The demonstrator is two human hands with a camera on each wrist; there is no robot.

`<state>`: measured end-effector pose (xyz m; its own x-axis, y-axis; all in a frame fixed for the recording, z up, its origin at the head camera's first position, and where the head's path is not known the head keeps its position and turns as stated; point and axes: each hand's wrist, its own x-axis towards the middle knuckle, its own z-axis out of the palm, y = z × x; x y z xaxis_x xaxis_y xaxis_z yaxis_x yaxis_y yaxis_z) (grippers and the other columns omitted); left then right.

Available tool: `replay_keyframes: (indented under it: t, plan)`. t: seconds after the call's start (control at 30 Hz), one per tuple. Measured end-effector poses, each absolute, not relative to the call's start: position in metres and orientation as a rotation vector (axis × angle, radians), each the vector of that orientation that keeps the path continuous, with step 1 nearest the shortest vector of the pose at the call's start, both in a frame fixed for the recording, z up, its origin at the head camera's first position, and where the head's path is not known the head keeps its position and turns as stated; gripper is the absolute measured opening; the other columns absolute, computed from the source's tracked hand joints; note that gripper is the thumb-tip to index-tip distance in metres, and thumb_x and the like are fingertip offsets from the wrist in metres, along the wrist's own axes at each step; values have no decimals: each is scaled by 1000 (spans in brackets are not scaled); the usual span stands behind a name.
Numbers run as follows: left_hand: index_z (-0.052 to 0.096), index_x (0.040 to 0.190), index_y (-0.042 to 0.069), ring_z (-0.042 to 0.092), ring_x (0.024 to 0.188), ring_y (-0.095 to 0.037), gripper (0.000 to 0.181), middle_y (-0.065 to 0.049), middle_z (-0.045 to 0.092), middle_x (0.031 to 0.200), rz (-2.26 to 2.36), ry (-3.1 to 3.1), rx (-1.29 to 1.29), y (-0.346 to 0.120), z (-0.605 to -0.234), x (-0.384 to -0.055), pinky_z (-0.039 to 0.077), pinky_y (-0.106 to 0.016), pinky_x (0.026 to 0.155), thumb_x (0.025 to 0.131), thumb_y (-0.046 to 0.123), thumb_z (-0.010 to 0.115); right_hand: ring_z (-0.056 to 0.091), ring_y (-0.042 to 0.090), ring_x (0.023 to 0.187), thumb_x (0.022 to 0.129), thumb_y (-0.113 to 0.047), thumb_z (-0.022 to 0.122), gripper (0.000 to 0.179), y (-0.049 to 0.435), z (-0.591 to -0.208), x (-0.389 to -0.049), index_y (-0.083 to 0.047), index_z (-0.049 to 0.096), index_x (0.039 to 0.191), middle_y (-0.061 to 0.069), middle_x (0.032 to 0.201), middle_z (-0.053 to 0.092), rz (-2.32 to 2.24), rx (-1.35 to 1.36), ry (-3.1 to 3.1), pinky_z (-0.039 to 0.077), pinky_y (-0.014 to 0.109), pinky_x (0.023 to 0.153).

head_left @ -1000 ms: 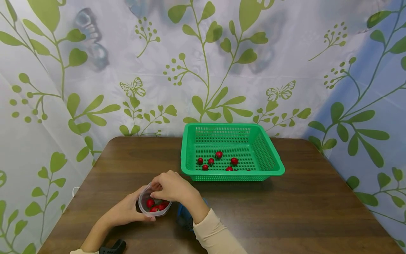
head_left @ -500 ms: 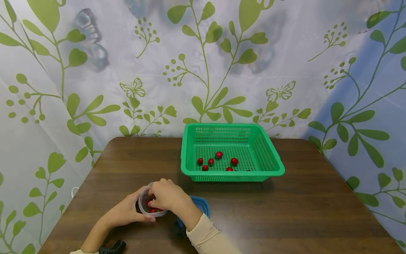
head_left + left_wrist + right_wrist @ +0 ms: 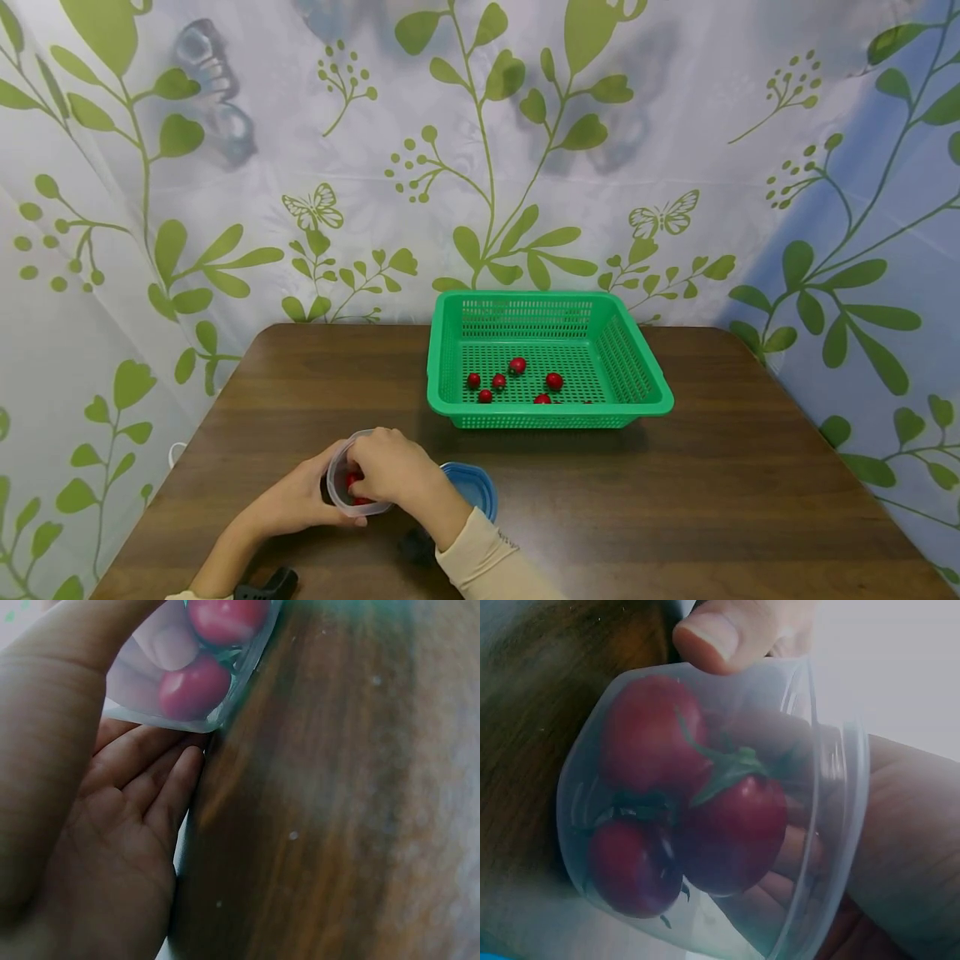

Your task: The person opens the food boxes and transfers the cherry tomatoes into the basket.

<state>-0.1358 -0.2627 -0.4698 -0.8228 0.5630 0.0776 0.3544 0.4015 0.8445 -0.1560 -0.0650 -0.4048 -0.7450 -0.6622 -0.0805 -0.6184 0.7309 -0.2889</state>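
The clear container (image 3: 340,467) is between the hands, at least three red tomatoes (image 3: 735,832) inside; the left hand (image 3: 300,500), at its eight o'clock, curls round and grips it. The right hand (image 3: 393,471) reaches into its mouth from three o'clock; whether it pinches a tomato cannot be told. Further toward three o'clock, a blue lid (image 3: 480,487) lies on the surface (image 3: 712,483), partly hidden by the right forearm (image 3: 442,504). At two o'clock stands a green basket (image 3: 555,410) holding loose tomatoes (image 3: 554,381).

plain ol' dark wood-grain table (image 3: 675,500), backed by a pale fabric backdrop (image 3: 360,150) printed with green leafy vines (image 3: 506,76) and butterflies (image 3: 324,202), thin white loop (image 3: 172,452) spotted by the table's left edge
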Motion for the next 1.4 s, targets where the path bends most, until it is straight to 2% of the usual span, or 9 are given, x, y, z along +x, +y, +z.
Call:
replay_keyframes:
  t: [0.2,0.4,0.7,0.93,1.03,1.23,1.4]
  plan:
    - [42,150,19,65,109,-10,83,0,65,129,1370,2457,806,-263,-471,-136,53,-26,95,82,28,89,50,5,67,87,-29,82,12,-63,-404,-156,-24,73,81,-13,70,57,-397,-1021,2739,44,17,56]
    - [43,148,20,65,109,-10,80,-1,65,129,1380,2447,812,-263,-473,-136,53,-25,95,82,28,89,52,4,64,90,-28,80,4,-61,-399,-156,-25,78,90,-13,73,60,-425,-1007,2740,45,17,54]
    - [42,147,16,66,109,-10,80,-4,64,131,1374,2432,781,-262,-474,-137,54,-25,93,83,29,88,52,1,61,92,-29,79,14,-47,-383,-154,-21,78,104,-12,78,64,-508,-1089,2763,44,13,53]
    - [41,150,19,65,112,-12,88,-2,64,133,1363,2474,781,-261,-474,-137,53,-25,94,79,31,91,53,-2,65,93,-28,79,21,-32,-375,-158,-19,78,111,-11,89,72,-595,-1186,2772,45,9,58]
    - [39,153,20,64,115,-14,92,-1,63,135,1345,2494,767,-261,-474,-137,53,-24,96,79,33,91,58,-2,70,92,-28,79,22,-24,-371,-160,-18,78,112,-9,94,75,-641,-1202,2784,47,8,63]
    - [46,149,21,61,123,-19,85,0,61,139,1342,2519,778,-261,-475,-137,48,-23,102,78,34,92,66,3,83,93,-27,78,19,0,-363,-167,-17,76,109,-8,97,75,-724,-1238,2824,50,11,72]
    - [51,144,20,60,126,-18,82,4,63,138,1331,2569,833,-260,-476,-138,45,-20,104,76,36,93,70,10,90,94,-26,77,17,25,-359,-177,-17,75,109,-7,99,75,-867,-1181,2881,53,17,79]
